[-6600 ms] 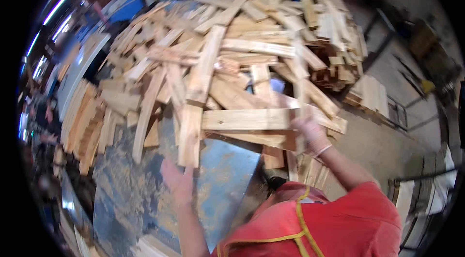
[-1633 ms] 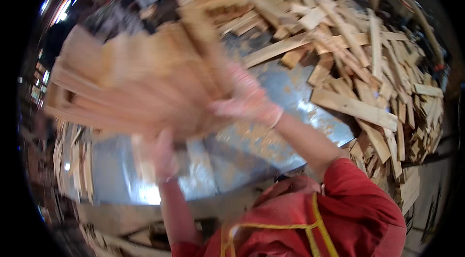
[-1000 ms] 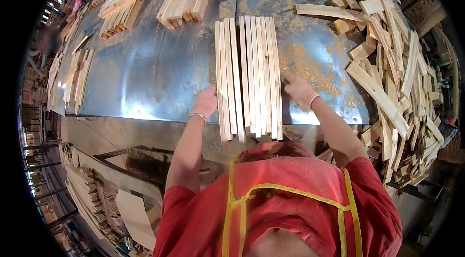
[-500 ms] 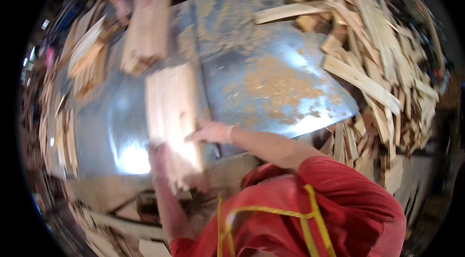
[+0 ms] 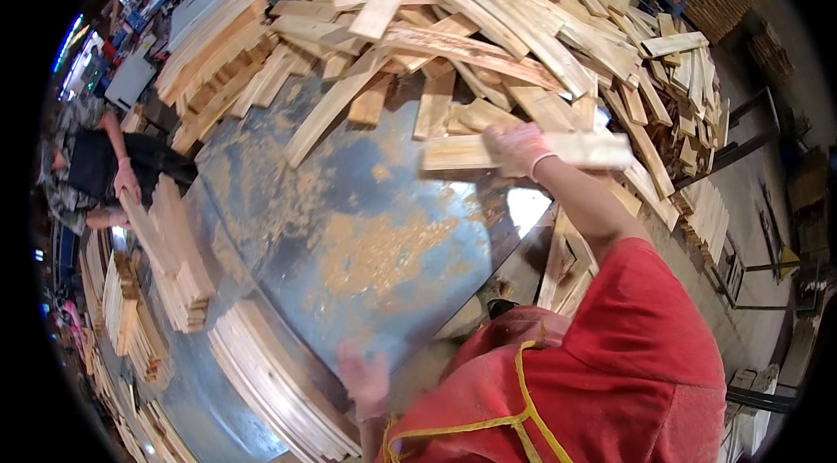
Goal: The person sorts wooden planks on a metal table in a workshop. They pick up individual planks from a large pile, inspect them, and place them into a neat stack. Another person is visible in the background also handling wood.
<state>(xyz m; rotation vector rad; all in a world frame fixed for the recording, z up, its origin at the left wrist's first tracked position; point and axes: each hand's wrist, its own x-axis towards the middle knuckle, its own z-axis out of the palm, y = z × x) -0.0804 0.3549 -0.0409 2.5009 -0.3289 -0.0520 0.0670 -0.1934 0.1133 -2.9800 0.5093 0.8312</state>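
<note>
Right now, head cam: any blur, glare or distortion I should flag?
Head view: the plank in the right hand is motion-smeared; the left hand is soft; glare patch on the metal table; fisheye bends the edges, with black corners.

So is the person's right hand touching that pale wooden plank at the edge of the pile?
Touching. The head view shows the right hand gripping the pale wooden plank, fingers wrapped over its top face.

Loose plank heap (image 5: pixel 488 18) at far side of metal table (image 5: pixel 366 228); neat slat row (image 5: pixel 270 384) along near-left edge; stacked slats (image 5: pixel 174 262) farther left, beside another person (image 5: pixel 96 166).
</note>
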